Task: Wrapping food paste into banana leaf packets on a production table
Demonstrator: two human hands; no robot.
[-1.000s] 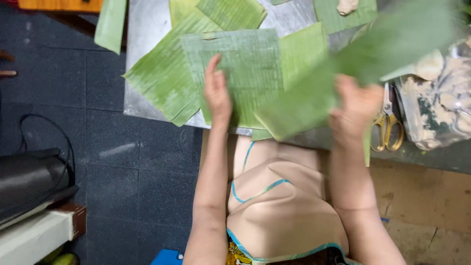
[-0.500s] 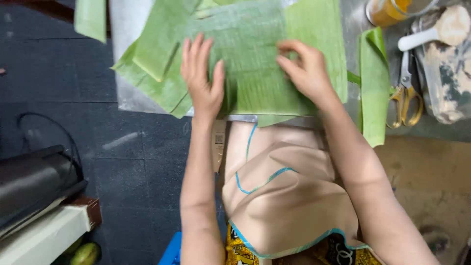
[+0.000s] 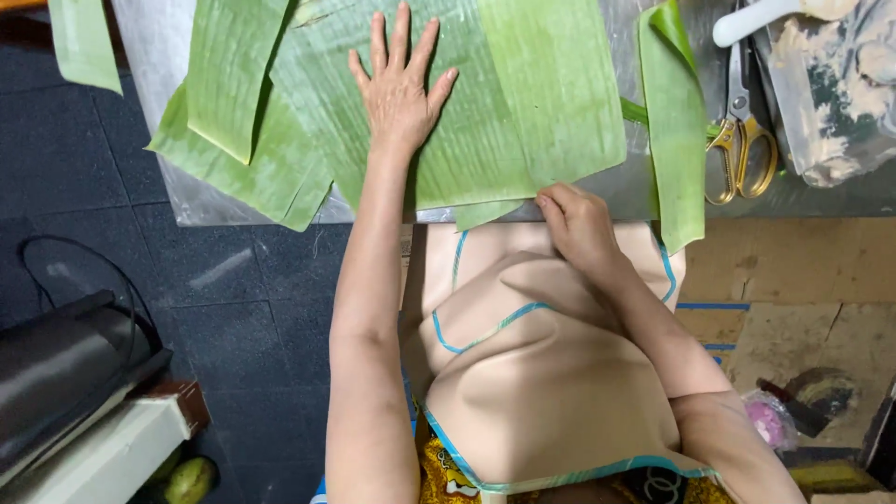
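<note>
Pressing the left hand (image 3: 401, 89) flat, fingers spread, steadies the banana leaf (image 3: 467, 121); the right hand (image 3: 577, 224) pinching its near edge should draw it smooth without tearing.

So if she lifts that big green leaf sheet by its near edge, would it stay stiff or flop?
Probably flop: the leaf sheet looks thin, and a neighbouring strip already curls at its top. It seems light, since the left hand lies flat on it. It may tear along its fine ribs where the right hand grips its edge.
</note>
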